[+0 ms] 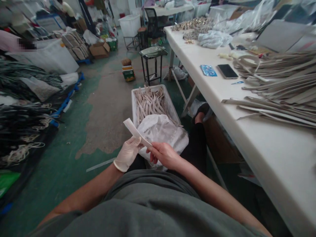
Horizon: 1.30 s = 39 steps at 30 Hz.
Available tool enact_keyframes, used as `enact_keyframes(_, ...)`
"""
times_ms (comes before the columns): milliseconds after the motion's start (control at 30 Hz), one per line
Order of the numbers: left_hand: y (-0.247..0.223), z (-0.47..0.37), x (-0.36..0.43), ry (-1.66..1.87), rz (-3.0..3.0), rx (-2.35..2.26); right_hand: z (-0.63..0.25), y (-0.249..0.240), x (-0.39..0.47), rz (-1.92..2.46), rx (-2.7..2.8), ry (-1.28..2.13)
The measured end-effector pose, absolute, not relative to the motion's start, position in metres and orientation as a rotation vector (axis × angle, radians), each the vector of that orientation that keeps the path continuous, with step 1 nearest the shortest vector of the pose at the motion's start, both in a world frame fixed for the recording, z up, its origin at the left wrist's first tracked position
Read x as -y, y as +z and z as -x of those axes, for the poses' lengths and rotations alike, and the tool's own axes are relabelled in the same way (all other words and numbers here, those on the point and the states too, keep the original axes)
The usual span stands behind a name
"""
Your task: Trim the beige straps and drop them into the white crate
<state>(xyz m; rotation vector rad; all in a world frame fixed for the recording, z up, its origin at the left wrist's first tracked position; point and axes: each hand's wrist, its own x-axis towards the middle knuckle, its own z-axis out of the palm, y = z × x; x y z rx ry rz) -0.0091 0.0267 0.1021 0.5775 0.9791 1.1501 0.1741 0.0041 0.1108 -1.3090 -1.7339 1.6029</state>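
A pale, flat strip [133,127] is held between my two hands above my lap. My left hand [128,153], in a thin whitish glove, pinches the strip near its middle, and one end sticks up past the fingers. My bare right hand [164,154] grips the lower end, its fingers curled under; that end is partly hidden. Below them a white woven sack [165,131] lies across my lap. Just beyond, a white plastic crate [175,108] on the floor is filled with many beige strips [151,102].
To my right runs a long white table [247,138] bearing piled grey-beige strips [283,82], a phone [227,71] and a blue packet [208,70]. A stool [153,62] stands ahead. Bundles of dark cords [22,121] lie on the left. A co-worker's arm [10,42] shows at far left.
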Motion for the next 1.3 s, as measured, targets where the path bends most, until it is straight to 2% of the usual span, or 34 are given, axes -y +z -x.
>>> enact_keyframes(133, 0.144, 0.044, -0.019, 1.507, -0.873, -1.059, -0.137, 0.142, -0.023, 1.116, 1.868, 1.44)
enact_keyframes(200, 0.159, 0.068, -0.02, 1.734, -0.943, -1.099, -0.129, 0.146, -0.023, 1.047, 1.912, 1.381)
enact_keyframes(267, 0.159, 0.085, -0.021, 1.786, -0.869, -1.155, -0.127, 0.14, -0.021, 1.032, 1.943, 1.393)
enact_keyframes(433, 0.104, 0.086, -0.012, 1.45, -0.39, -1.162, -0.14, 0.112, -0.014, 1.285, 2.037, 1.452)
enact_keyframes(600, 0.06, 0.066, 0.008, 1.302, -0.062, -1.109, -0.165, 0.117, -0.007, 1.509, 2.186, 1.28)
enact_keyframes(767, 0.056, 0.044, 0.024, 1.205, -0.004, -1.043, -0.142, 0.11, -0.013, 1.562, 2.339, 1.092)
enact_keyframes(967, 0.053, 0.043, 0.016, 1.155, 0.052, -1.058, -0.143, 0.09, -0.023, 1.437, 2.251, 1.351)
enact_keyframes(1167, 0.052, 0.032, 0.012, 1.044, 0.041, -0.985, -0.16, 0.091, -0.022, 1.564, 2.248, 1.196)
enact_keyframes(1300, 0.049, 0.024, 0.005, 1.035, 0.003, -0.962, -0.157, 0.084, -0.02, 1.558, 2.201, 1.277)
